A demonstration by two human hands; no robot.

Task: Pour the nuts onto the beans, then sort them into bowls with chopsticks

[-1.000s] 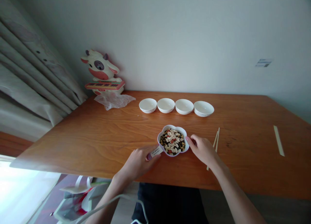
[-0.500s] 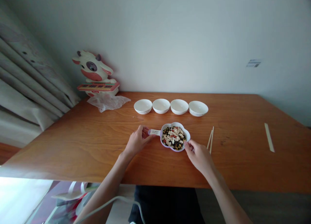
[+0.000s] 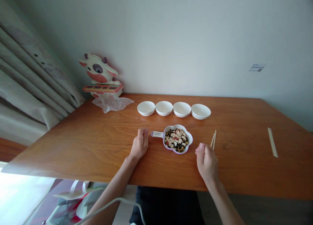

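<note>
A white and lilac flower-shaped bowl point(image 3: 190, 137) with a labelled handle point(image 3: 157, 134) sits on the table, its handle toward the left. Inside lies a mix of pale flat pieces, reddish nuts and dark and yellow beans or grains point(image 3: 176, 140). Just left of the handle, apart from it, my left hand point(image 3: 140, 143) rests closed in a loose fist. To the bowl's right my right hand point(image 3: 206, 160) is also curled into a fist, not touching it. A pair of chopsticks point(image 3: 213, 139) lies right beside that hand, which hides their lower ends.
Behind the bowl, several small white bowls point(image 3: 164, 108) form a row. A cow-shaped toy piano point(image 3: 102, 76) and a crumpled clear plastic bag point(image 3: 111, 103) are at the back left. A pale strip point(image 3: 272, 142) lies on the wooden table point(image 3: 246, 166) at right. A curtain point(image 3: 31, 85) hangs left.
My left hand has let go of the handle and drawn left. My right hand has come away from the bowl's rim, moving right, and closed. The view has shifted slightly.
</note>
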